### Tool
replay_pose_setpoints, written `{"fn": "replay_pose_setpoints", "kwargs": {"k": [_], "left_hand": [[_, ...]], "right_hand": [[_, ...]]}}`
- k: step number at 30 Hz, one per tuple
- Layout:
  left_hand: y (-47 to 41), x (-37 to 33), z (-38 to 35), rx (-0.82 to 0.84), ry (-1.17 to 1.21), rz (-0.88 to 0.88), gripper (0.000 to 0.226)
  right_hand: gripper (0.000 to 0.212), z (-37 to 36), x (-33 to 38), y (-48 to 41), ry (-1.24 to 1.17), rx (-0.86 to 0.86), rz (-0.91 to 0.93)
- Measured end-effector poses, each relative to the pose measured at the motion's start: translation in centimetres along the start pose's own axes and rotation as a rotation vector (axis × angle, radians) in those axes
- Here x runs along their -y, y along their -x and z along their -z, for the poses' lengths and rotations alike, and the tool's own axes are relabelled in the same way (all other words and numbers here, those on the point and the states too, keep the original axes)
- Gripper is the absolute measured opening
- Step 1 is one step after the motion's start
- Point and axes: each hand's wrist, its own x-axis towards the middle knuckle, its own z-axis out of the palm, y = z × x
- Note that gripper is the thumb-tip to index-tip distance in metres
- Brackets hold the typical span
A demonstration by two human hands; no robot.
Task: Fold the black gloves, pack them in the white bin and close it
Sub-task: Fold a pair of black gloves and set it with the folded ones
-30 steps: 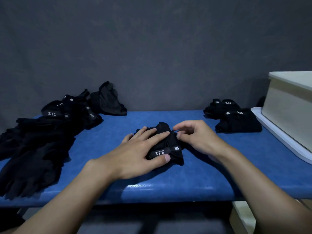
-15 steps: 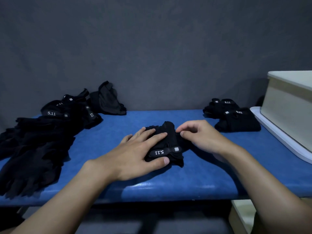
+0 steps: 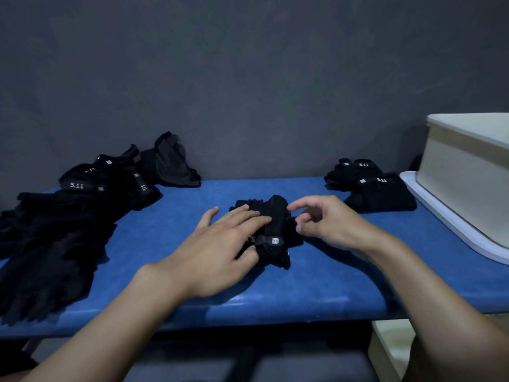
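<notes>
Backdrop [image 3: 248,78]: a plain dark grey surface filled the upper half of the view, behind the table.
Table [image 3: 330,285]: a blue top ran across the full width; every item listed below rested on it.
White bin [image 3: 468,183]: stood at the far right edge, partly out of view. Its interior could not be seen.
Flat white panel [image 3: 446,224]: lay under the bin, its rounded edge projecting toward the centre of the table.
Unfolded gloves [image 3: 55,230]: a loose black pile covered the left end of the table. White "5.11" lettering showed on several cuffs, and one glove lay apart at the back, against the backdrop.
Folded gloves [image 3: 380,199]: compact black bundles sat at the right rear, just beside the panel, with "5.11" labels facing up.
Left hand [image 3: 220,249]: lay flat, palm down, with straight fingers pressing on the left part of the centre glove. The thumb rested against the glove's near edge. It gripped nothing.
Right hand [image 3: 327,221]: was positioned just beside the centre glove's right edge. Its fingers were loosely curled around nothing, with the index finger pointing toward the glove. Contact could not be determined.
Centre glove [image 3: 275,216]: a black, partly bunched glove lay at mid-table between the hands, well apart from the bin. A small square logo tab faced up.
</notes>
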Motion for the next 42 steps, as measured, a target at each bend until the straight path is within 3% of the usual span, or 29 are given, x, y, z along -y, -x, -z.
{"fn": "replay_pose_setpoints", "kwargs": {"k": [4,11,18,21,25,32,37,42], "left_hand": [[0.2,-0.4,0.1,-0.046,0.021,0.003,0.075],[-0.2,-1.0,-0.9,-0.241,-0.012,-0.079,0.066],[-0.7,-1.8,-1.3,-0.473,0.354,-0.056,0.023],[-0.9,-2.1,-1.0,-0.565,0.564,0.029,0.023],[-1.1,-2.2,-0.6,-0.647,0.659,0.054,0.024],[-1.1,-2.9,-0.4,-0.708,0.651,0.064,0.032],[-1.2,-2.4,-0.8,-0.763,0.608,0.102,0.028],[-1.1,-2.3,-0.9,-0.767,0.53,0.06,0.031]], "right_hand": [[0.019,0.2,-0.1,0.2,0.013,-0.05,0.007],[0.016,-0.3,-0.1,0.1,-0.088,-0.052,0.014],[0.013,-0.7,0.4,-0.4,-0.152,-0.147,0.053],[0.02,-0.3,0.4,-0.7,-0.181,-0.206,0.013],[0.015,-0.1,0.7,-0.2,-0.195,-0.176,0.035],[0.027,-0.3,1.8,0.6,-0.219,-0.165,0.08],[0.016,0.2,1.8,1.0,-0.212,-0.026,0.104],[0.009,-0.3,1.6,0.6,-0.296,-0.137,0.138]]}}
